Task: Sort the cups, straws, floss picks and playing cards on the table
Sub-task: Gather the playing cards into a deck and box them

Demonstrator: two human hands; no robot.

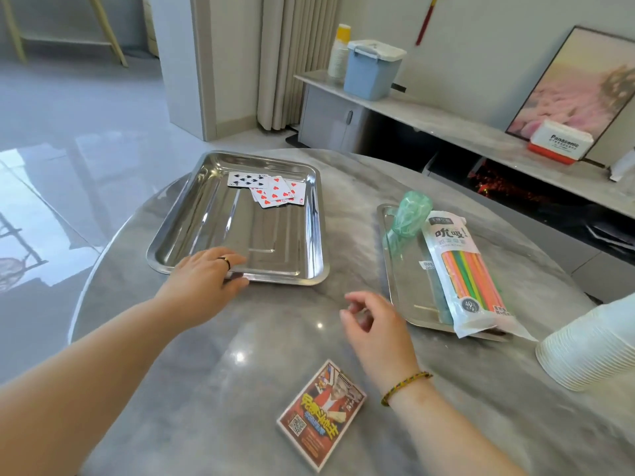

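A red-brown printed cardboard card box lies flat on the grey marble bench, just beside the right hand, which hovers with fingers loosely curled around nothing. The left hand pinches the near rim of a shiny rectangular steel tray, fingers inside, thumb outside. Loose playing cards lie at its far end. A second steel tray holds a pack of coloured straws and a green plastic bag. Stacked white paper cups lie at the right edge.
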